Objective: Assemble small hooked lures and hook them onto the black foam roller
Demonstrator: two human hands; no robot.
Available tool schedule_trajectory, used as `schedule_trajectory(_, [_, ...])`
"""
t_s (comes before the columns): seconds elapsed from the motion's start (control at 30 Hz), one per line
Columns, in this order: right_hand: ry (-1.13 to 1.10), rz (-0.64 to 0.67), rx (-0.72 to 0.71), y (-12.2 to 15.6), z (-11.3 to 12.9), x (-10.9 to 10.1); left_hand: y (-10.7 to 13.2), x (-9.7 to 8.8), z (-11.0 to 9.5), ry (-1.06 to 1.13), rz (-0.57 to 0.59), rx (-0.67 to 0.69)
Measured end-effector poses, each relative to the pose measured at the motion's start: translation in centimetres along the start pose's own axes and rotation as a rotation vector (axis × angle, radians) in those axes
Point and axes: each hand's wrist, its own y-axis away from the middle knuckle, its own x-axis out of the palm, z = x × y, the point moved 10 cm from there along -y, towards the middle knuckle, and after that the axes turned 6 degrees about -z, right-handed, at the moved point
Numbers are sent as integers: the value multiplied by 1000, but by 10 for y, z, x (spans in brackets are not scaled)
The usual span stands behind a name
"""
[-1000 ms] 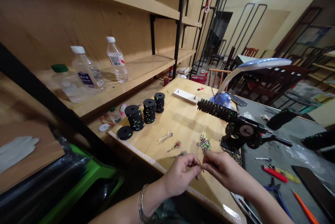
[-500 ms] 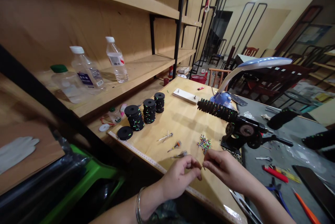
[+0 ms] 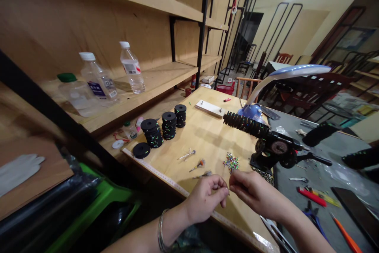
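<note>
My left hand [image 3: 207, 197], with bangles on its wrist, is closed with thumb and fingertips pinched. My right hand [image 3: 251, 192] is closed the same way, its fingertips almost meeting the left ones. Something small and thin shows between them, too small to name. Just beyond the fingers lies a heap of multicoloured beads [image 3: 231, 161]. Left of it are several small bundles with thin stems, one with an orange tip [image 3: 201, 162]. Black foam spools [image 3: 152, 132] wound with dark, colour-flecked line stand at the table's left edge.
A black winding device [image 3: 278, 146] carries a wound roll [image 3: 245, 124] to the right. Behind it stands a blue desk lamp [image 3: 251, 111]. Pliers [image 3: 312, 215], a red cutter [image 3: 310, 196] and an orange tool [image 3: 345, 231] lie on the grey mat. Bottles [image 3: 132, 69] stand on the shelf.
Both hands stay over the table's front edge. The fingertips have shifted slightly, and less of the thin piece between them shows now.
</note>
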Motion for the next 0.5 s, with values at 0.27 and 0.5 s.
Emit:
schedule_trajectory(0.27, [16,-11,-4,0,0,-2,5,-6,2,-22,8,25])
schedule_trajectory(0.5, [-7,-15,-15,-2,5,-3,5,-5,-5,-44,45,97])
